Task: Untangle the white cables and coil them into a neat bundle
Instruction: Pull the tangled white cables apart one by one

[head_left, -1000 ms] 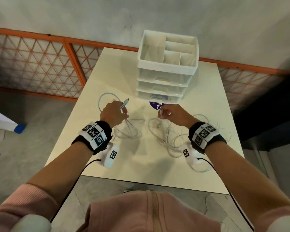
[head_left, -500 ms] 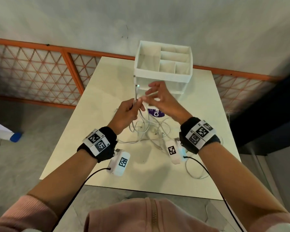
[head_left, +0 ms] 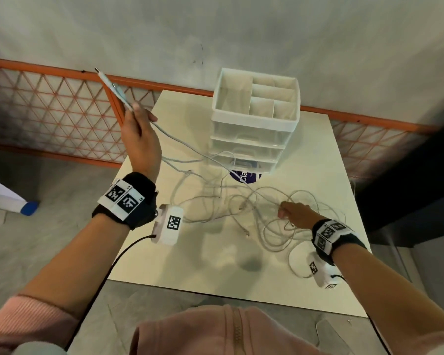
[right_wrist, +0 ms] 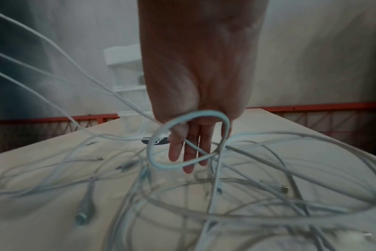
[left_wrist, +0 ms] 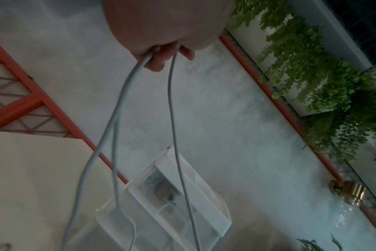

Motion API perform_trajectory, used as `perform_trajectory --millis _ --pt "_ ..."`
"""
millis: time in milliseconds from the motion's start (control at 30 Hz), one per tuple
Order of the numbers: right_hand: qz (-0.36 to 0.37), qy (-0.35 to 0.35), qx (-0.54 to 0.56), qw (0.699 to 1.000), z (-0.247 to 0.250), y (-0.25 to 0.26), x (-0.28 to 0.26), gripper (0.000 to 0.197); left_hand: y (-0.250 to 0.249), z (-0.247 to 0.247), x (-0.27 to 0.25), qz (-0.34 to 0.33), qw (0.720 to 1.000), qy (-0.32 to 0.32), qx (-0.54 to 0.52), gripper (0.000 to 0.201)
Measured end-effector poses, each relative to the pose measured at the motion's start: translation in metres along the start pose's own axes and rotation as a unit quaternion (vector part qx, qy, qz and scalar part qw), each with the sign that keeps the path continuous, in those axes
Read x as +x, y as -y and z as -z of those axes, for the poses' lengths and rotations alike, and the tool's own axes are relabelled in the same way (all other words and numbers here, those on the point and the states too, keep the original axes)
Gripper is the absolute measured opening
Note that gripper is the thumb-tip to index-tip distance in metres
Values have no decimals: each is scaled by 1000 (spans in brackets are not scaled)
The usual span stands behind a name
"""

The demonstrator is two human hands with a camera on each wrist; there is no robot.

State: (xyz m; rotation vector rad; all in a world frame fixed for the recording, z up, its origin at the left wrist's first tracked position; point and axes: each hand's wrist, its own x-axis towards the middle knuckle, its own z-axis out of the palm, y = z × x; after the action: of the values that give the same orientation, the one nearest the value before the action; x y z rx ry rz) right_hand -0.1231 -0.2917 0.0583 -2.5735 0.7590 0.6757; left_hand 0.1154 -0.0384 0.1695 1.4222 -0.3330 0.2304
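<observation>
Several white cables (head_left: 267, 226) lie tangled on the cream table (head_left: 215, 272), mostly on its right half. My left hand (head_left: 139, 129) is raised above the table's far left corner and grips cable ends; their plugs (head_left: 107, 82) stick up past the fingers. From that hand (left_wrist: 161, 57) the strands (left_wrist: 118, 105) hang down towards the tangle. My right hand (head_left: 292, 213) is low over the right part of the tangle. In the right wrist view its fingers (right_wrist: 191, 152) point straight down, with a cable loop (right_wrist: 152, 152) lying around them.
A white drawer unit (head_left: 254, 124) with an open compartment top stands at the table's back middle, with a purple sticker (head_left: 244, 175) in front of it. An orange lattice railing (head_left: 62, 111) and a grey wall are behind. Loose plugs (right_wrist: 82, 219) lie on the table.
Both hands were together in front of the drawer unit. The left hand has since lifted up and to the left with cable ends, and the right hand has dropped right onto the tangle.
</observation>
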Motion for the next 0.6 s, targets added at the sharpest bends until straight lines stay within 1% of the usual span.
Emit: perform_trajectory --millis 67,133,167,200,233,333,400,467,500,533,567,600 --pt "4 -26 -39 999 4 3 -2 23 -2 -6 -7 -17 998 15 64 33" --pt "36 -60 -30 997 11 15 -2 28 3 -15 -18 -19 987 49 155 35" --pt "58 -66 -19 996 16 21 -1 28 5 -19 -24 -18 975 75 210 37" --pt "79 -66 -10 995 21 30 -1 27 8 -23 -30 -19 961 114 251 39" --pt "105 -67 6 992 27 38 -1 25 11 -27 -36 -20 949 169 267 42" --pt "190 -70 94 975 47 65 -5 23 9 -39 -61 10 909 335 248 44" --pt "222 -78 91 968 61 82 -10 25 10 -47 -77 31 885 406 227 50" --pt "244 -85 57 964 70 93 -12 25 6 -53 -87 83 867 448 201 54" --pt "242 -88 46 965 72 95 -13 24 6 -55 -89 107 861 459 192 51" --pt "234 -90 47 967 72 95 -12 22 6 -56 -89 122 856 463 195 45" --pt "230 -101 62 966 71 94 -12 20 7 -57 -88 124 851 467 204 39" --pt "229 -120 88 962 69 93 -12 20 9 -56 -87 120 847 470 218 39"
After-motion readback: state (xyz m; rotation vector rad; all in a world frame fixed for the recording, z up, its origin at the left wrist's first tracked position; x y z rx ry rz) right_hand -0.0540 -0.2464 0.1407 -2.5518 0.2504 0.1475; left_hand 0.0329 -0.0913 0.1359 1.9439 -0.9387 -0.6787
